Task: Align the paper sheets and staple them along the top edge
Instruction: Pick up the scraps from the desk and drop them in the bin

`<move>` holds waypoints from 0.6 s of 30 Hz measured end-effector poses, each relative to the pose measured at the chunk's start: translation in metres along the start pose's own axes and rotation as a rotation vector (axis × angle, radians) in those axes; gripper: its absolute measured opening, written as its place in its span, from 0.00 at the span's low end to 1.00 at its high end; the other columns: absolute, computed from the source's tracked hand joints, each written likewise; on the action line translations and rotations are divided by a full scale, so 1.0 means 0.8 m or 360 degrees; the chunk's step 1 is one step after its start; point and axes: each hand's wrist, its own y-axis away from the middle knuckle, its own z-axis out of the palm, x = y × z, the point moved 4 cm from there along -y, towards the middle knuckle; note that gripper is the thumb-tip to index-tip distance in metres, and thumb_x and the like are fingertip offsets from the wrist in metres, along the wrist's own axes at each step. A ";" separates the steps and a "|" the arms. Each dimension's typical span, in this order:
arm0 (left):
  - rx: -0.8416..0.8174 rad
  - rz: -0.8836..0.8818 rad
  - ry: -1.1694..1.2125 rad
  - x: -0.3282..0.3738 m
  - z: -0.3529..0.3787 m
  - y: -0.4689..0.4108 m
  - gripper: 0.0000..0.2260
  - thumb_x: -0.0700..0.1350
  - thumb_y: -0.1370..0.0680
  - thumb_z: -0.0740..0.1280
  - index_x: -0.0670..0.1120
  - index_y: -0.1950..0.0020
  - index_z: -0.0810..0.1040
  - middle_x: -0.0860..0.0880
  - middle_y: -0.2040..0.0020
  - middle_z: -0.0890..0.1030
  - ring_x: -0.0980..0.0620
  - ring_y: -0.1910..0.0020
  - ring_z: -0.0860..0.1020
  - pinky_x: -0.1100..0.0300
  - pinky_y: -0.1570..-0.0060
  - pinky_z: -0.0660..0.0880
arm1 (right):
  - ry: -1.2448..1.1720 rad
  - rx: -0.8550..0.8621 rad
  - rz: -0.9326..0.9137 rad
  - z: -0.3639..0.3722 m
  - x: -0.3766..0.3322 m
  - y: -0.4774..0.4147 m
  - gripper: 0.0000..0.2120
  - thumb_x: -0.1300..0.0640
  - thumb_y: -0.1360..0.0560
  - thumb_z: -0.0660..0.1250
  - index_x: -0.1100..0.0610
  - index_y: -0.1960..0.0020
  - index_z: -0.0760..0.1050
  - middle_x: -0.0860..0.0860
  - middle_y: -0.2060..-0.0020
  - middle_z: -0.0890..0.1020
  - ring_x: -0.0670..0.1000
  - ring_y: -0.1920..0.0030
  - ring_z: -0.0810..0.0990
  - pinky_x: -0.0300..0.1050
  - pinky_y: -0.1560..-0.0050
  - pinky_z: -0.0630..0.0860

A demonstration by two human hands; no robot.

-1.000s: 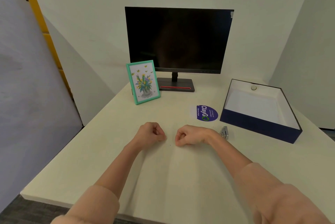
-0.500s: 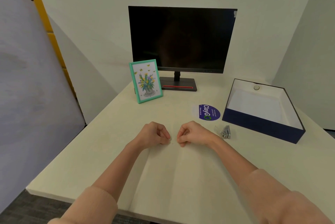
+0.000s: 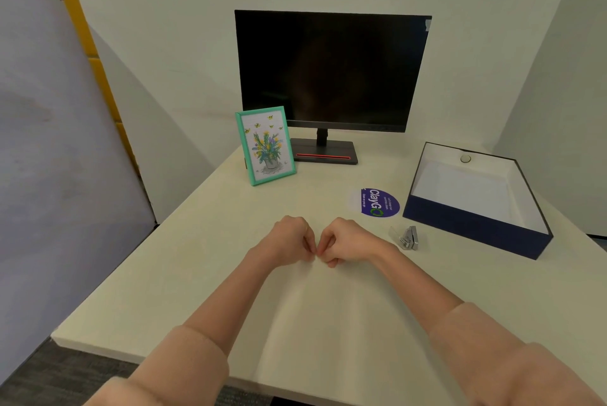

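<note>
Pale paper sheets [image 3: 328,323] lie on the table [image 3: 197,257], their top edge seemingly pinched by the curled fingers of the left hand [image 3: 285,241] and right hand [image 3: 348,243]. Reaching for the stapler [image 3: 407,237] near the right wrist could loosen one pinch and skew the stack.

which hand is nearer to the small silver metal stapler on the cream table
Right. The right hand lies just left of the small silver metal stapler, not touching it; the left hand is farther left, on the right hand's other side.
</note>
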 end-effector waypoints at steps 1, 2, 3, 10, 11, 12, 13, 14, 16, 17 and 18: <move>0.0000 0.0000 -0.0037 0.002 0.001 -0.001 0.07 0.38 0.31 0.71 0.45 0.55 0.85 0.47 0.57 0.86 0.53 0.60 0.80 0.65 0.58 0.73 | -0.0004 0.0005 0.0010 0.000 0.000 0.000 0.10 0.67 0.32 0.67 0.63 0.52 0.82 0.58 0.65 0.83 0.50 0.67 0.80 0.43 0.56 0.79; 0.0001 0.0001 -0.0067 0.003 0.001 -0.001 0.07 0.38 0.31 0.71 0.45 0.55 0.85 0.47 0.57 0.86 0.51 0.58 0.81 0.64 0.57 0.74 | -0.0013 0.0010 0.0020 0.000 0.001 0.000 0.09 0.67 0.32 0.67 0.63 0.52 0.82 0.58 0.65 0.83 0.49 0.68 0.80 0.42 0.57 0.79; 0.0000 0.0002 -0.0095 0.004 0.002 -0.002 0.07 0.38 0.31 0.71 0.45 0.56 0.85 0.46 0.56 0.85 0.50 0.56 0.82 0.63 0.56 0.75 | -0.0022 0.0015 0.0030 0.000 0.002 0.000 0.09 0.67 0.32 0.67 0.63 0.53 0.82 0.58 0.65 0.82 0.49 0.68 0.80 0.43 0.57 0.79; -0.0105 0.0007 -0.0222 0.009 0.003 -0.008 0.06 0.40 0.30 0.72 0.47 0.55 0.84 0.47 0.54 0.84 0.48 0.58 0.79 0.62 0.58 0.74 | -0.0048 0.0013 0.0078 0.000 0.005 0.000 0.07 0.67 0.32 0.67 0.56 0.62 0.79 0.55 0.70 0.81 0.47 0.70 0.80 0.42 0.57 0.79; -0.0149 0.0000 -0.0223 0.009 0.003 -0.010 0.06 0.40 0.30 0.72 0.46 0.55 0.84 0.46 0.55 0.83 0.48 0.58 0.79 0.62 0.59 0.73 | -0.0047 0.0011 0.0084 0.000 0.005 0.000 0.07 0.67 0.32 0.67 0.56 0.62 0.79 0.54 0.70 0.81 0.47 0.70 0.80 0.42 0.57 0.79; -0.0189 -0.0005 -0.0218 0.007 0.003 -0.011 0.06 0.40 0.30 0.71 0.46 0.54 0.83 0.46 0.56 0.82 0.48 0.58 0.78 0.62 0.58 0.73 | -0.0048 0.0010 0.0087 0.000 0.005 0.000 0.07 0.67 0.32 0.68 0.55 0.62 0.79 0.54 0.70 0.81 0.47 0.70 0.79 0.42 0.57 0.79; -0.0221 -0.0006 -0.0204 0.006 0.003 -0.013 0.06 0.40 0.30 0.71 0.46 0.54 0.83 0.47 0.58 0.81 0.49 0.58 0.78 0.62 0.58 0.74 | -0.0049 0.0009 0.0088 0.000 0.005 0.000 0.07 0.67 0.32 0.68 0.56 0.62 0.79 0.54 0.70 0.81 0.47 0.70 0.79 0.42 0.57 0.79; -0.0238 -0.0001 -0.0186 0.005 0.003 -0.013 0.06 0.40 0.30 0.71 0.46 0.54 0.83 0.48 0.59 0.80 0.50 0.59 0.77 0.61 0.57 0.74 | -0.0054 0.0009 0.0085 0.000 0.005 0.000 0.07 0.67 0.32 0.68 0.56 0.62 0.79 0.54 0.70 0.81 0.48 0.69 0.80 0.42 0.57 0.79; -0.0218 0.0017 -0.0150 0.000 0.004 -0.012 0.06 0.40 0.29 0.69 0.45 0.54 0.82 0.47 0.59 0.80 0.51 0.60 0.76 0.61 0.57 0.74 | -0.0065 0.0017 0.0067 0.000 0.004 0.002 0.06 0.66 0.31 0.68 0.57 0.60 0.80 0.55 0.68 0.81 0.49 0.68 0.79 0.42 0.56 0.79; -0.0178 0.0031 -0.0135 -0.003 0.004 -0.010 0.06 0.41 0.28 0.68 0.45 0.53 0.82 0.46 0.57 0.82 0.52 0.60 0.76 0.61 0.57 0.74 | -0.0065 0.0023 0.0050 0.001 0.004 0.002 0.06 0.66 0.31 0.67 0.57 0.59 0.80 0.56 0.68 0.81 0.49 0.67 0.79 0.42 0.56 0.78; -0.0125 0.0043 -0.0119 -0.007 0.005 -0.007 0.06 0.41 0.28 0.66 0.44 0.53 0.82 0.46 0.56 0.83 0.52 0.60 0.76 0.61 0.56 0.74 | -0.0058 0.0032 0.0030 0.002 0.003 0.002 0.06 0.66 0.31 0.67 0.57 0.58 0.80 0.55 0.69 0.81 0.49 0.68 0.79 0.42 0.57 0.77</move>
